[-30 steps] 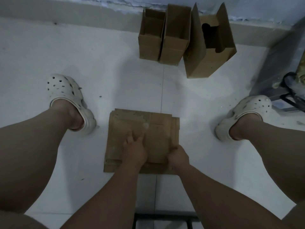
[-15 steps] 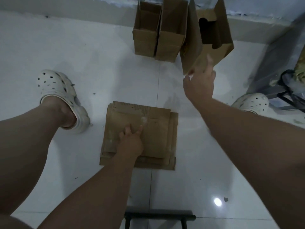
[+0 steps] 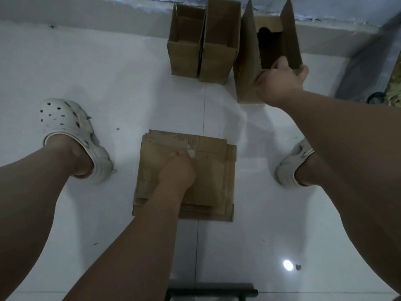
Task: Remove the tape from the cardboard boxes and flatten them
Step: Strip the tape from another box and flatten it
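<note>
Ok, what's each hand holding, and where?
The right hand grips the rightmost open box by its near rim; the left hand rests on the flattened stack, grip unclear.

Open floor [image 3: 121, 88] btwn flat stack [image 3: 212, 170] & upright boxes [image 3: 217, 59]; shoes [image 3: 71, 131] either side.

Floor [image 3: 86, 72]: glossy white tiles, one round lamp glare [image 3: 287, 265] lower right. Pale skirting [image 3: 86, 13] under blue-grey wall [image 3: 347, 4] (paint flaking) along top. Dark bar [image 3: 212, 288] bottom centre.

Left clog [image 3: 71, 135], right clog [image 3: 293, 166] on glossy white tile floor [image 3: 108, 72]; black bar [image 3: 210, 290] at bottom edge.
</note>
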`<state>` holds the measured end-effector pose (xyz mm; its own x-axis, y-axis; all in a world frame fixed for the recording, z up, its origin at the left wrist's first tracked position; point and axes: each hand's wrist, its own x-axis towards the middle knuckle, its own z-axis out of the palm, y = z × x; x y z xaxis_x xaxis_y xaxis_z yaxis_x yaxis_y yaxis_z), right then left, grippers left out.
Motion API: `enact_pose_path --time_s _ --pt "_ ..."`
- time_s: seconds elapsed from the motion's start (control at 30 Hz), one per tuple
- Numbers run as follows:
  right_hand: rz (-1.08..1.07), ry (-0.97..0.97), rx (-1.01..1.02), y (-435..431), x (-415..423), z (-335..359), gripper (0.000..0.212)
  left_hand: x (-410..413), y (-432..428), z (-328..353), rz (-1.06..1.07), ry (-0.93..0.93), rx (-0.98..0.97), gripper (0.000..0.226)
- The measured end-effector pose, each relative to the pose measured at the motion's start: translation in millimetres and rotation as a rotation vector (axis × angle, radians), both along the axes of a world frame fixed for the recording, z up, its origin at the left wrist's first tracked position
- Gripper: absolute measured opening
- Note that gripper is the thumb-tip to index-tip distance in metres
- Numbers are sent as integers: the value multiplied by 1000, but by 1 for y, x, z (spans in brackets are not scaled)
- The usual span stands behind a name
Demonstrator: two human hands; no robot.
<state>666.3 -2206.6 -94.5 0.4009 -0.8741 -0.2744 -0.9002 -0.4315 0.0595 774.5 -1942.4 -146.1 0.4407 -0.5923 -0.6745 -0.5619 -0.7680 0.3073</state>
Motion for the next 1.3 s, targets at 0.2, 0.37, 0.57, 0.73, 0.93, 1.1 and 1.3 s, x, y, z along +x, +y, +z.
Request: enact_pose_path --time_s 0.2,0.37,0.57,0.73,0.93,1.1,1.3 --pt "-80 -166 -109 4 -16 14 26 -5 -10 11 304 260 -241 26" --pt "-342 -495 -176 14 -34 53 28 -12 -13 43 431 324 -256 29" --pt "-703 -1021 -41 57 -51 105 29 -16 -11 90 355 369 -349 24" --pt "-608 -1321 277 115 -53 145 32 -7 0 131 649 428 -561 58" --pt "-812 -1478 787 167 -65 159 26 42 47 139 1000 803 -528 70" --pt "-912 -1416 727 180 -76 147 30 54 66 138 955 800 -415 62" --pt "-809 -981 738 198 -73 117 37 56 56 138 863 612 -521 41"
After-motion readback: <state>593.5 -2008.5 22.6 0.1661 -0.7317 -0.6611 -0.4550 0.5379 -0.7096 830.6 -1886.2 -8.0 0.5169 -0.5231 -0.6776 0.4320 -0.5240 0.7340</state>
